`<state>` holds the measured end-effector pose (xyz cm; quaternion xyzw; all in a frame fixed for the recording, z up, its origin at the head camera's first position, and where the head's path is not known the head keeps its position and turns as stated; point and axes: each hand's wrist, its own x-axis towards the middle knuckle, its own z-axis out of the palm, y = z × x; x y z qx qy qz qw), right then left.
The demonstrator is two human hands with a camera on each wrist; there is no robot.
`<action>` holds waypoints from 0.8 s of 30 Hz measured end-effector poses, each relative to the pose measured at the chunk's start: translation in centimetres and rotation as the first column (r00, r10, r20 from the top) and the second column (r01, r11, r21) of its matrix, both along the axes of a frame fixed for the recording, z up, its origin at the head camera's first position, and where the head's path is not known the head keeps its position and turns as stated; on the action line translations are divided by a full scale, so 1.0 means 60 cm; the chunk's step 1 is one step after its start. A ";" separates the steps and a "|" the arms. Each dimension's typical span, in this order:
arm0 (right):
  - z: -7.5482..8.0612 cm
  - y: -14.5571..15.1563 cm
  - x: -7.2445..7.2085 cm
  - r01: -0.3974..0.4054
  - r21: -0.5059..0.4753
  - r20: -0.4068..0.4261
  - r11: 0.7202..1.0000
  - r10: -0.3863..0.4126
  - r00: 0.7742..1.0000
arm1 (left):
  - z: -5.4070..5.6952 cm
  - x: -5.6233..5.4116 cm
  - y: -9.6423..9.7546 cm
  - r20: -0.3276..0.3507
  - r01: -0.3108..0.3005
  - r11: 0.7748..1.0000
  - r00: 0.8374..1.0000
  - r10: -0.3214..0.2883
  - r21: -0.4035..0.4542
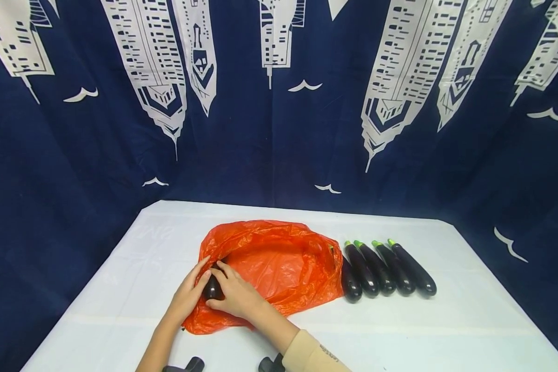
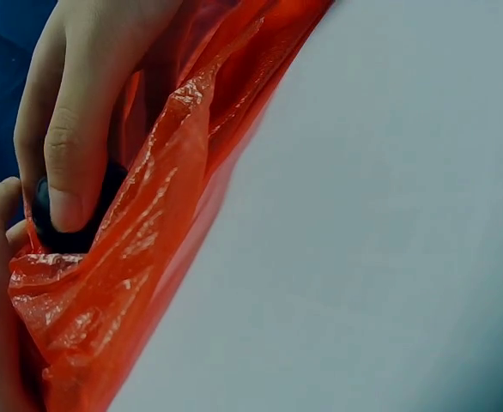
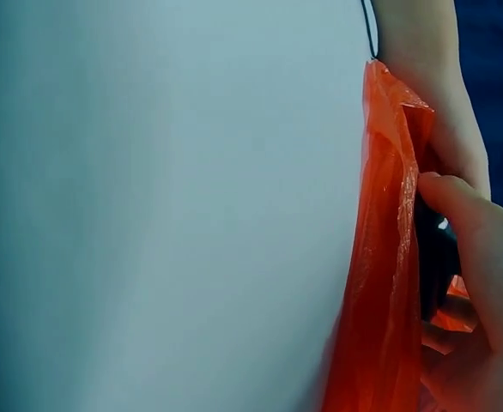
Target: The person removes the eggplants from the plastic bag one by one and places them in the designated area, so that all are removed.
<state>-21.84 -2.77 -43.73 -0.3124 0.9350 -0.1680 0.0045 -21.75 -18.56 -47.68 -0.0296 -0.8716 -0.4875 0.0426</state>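
A dark, glossy eggplant [image 1: 212, 289] lies at the left end of an open red plastic bag [image 1: 279, 268], in the head view. My right hand [image 1: 239, 295] grips it from the right, fingers over its top and thumb near its lower end. On its other side my left hand [image 1: 189, 293] lies along the bag's edge, fingers fairly straight, thumb against the eggplant. In the left wrist view, the right hand's thumb [image 2: 67, 176] presses on the dark eggplant [image 2: 106, 197] beside the crumpled bag. Bag and fingers hide much of the eggplant in the right wrist view.
Several eggplants [image 1: 411, 268] with green stem ends lie side by side right of the bag, the nearest partly under its edge. Black objects [image 1: 194, 364] show at the white table's [image 1: 376, 336] front. A dark blue patterned cloth [image 1: 269, 134] hangs behind.
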 end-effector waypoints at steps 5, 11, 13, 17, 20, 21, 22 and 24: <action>0.001 0.003 0.003 -0.001 -0.024 -0.003 1.000 0.001 1.000 | -0.002 0.000 -0.001 -0.023 0.011 1.000 1.000 -0.011 0.020; 0.000 0.008 0.007 -0.002 -0.094 0.019 0.996 0.004 1.000 | -0.001 -0.001 0.000 -0.013 0.005 1.000 1.000 -0.005 0.026; 0.001 0.011 0.011 0.007 -0.104 0.038 0.995 -0.003 0.999 | -0.001 -0.001 0.001 -0.012 0.005 1.000 1.000 -0.005 0.026; 0.007 0.019 0.019 0.038 -0.115 0.092 0.993 -0.027 0.995 | -0.002 -0.001 0.001 -0.007 0.004 0.999 1.000 -0.004 0.033; 0.009 0.028 0.025 0.057 -0.133 0.132 0.990 -0.039 0.991 | -0.003 0.000 0.001 -0.003 0.003 0.999 1.000 -0.003 0.041; 0.010 0.031 0.027 0.062 -0.137 0.142 0.989 -0.043 0.989 | -0.002 0.000 0.001 -0.003 0.002 0.999 1.000 -0.002 0.042; 0.011 0.034 0.029 0.068 -0.140 0.152 0.988 -0.047 0.987 | -0.003 0.000 0.001 -0.005 0.003 0.999 1.000 -0.003 0.044; 0.012 0.041 0.031 0.075 -0.147 0.170 0.986 -0.049 0.984 | -0.003 0.000 0.001 -0.004 0.005 0.999 1.000 -0.004 0.045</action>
